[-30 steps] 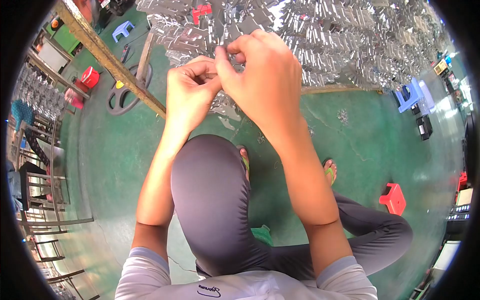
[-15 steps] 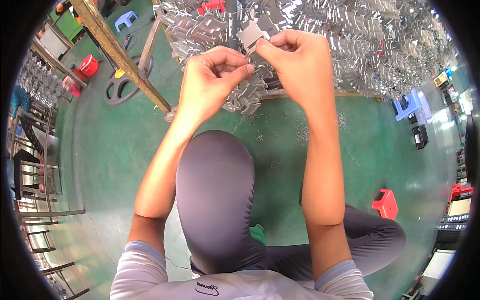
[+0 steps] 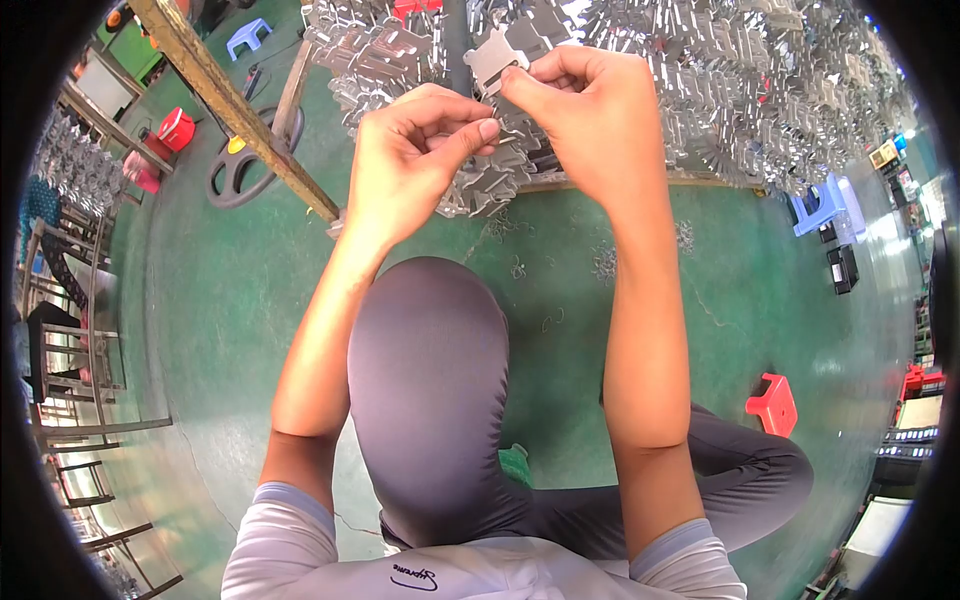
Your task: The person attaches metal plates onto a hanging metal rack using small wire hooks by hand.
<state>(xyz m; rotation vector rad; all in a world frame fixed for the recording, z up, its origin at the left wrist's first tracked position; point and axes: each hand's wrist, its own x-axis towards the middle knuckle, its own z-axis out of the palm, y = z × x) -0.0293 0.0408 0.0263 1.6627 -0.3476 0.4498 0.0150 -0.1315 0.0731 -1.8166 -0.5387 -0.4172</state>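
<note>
I'm now seeing the hands standing farther apart; the right hand (image 3: 605, 115) is gripping a metal plate (image 3: 493, 58) before massed metal pieces (image 3: 740, 100), presumably readying it; the left hand (image 3: 412, 150) is pinching narrowly, holding what, I'm not telling.

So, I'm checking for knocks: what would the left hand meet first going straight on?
Probably the hanging metal plates just past its fingers; the right hand is close, depth unclear.

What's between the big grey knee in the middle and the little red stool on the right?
In the head view, the right forearm comes between the knee and the red stool, with green floor showing on both sides.
</note>
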